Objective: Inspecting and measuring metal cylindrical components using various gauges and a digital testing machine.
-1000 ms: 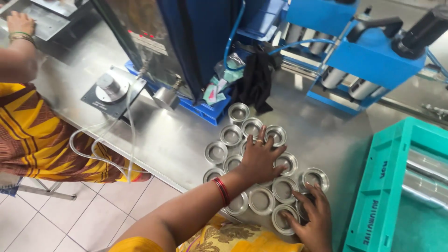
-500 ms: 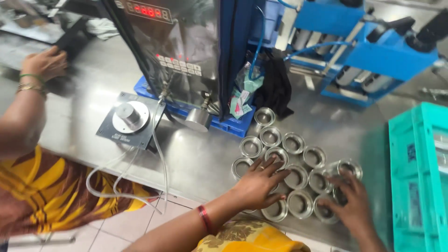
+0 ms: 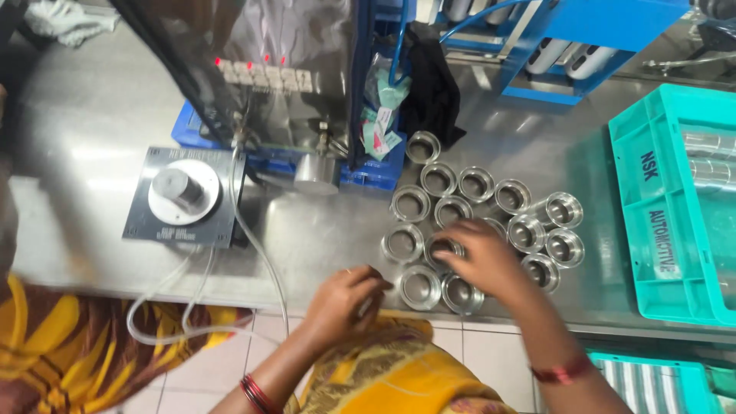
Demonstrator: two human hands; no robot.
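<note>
A cluster of several short shiny metal rings (image 3: 475, 184) stands on the steel table (image 3: 322, 230). My right hand (image 3: 484, 259) lies over the middle of the cluster, its fingertips pinching one ring (image 3: 443, 248) and hiding others beneath it. My left hand (image 3: 349, 300) sits at the table's front edge, just left of the nearest ring (image 3: 420, 286), with its fingers curled; whether it holds anything is hidden. Both wrists wear red bangles.
A grey gauge base with a round pedestal (image 3: 184, 192) sits at the left, with clear tubing (image 3: 192, 314) hanging over the edge. A dark machine with blue frame (image 3: 307, 84) stands behind. A teal crate (image 3: 659, 222) is at the right. Another person's yellow-patterned clothing (image 3: 46, 353) is at lower left.
My left hand has drawn back from the rings to the table's front edge. My right hand has moved left onto the middle of the cluster. The view has shifted.
</note>
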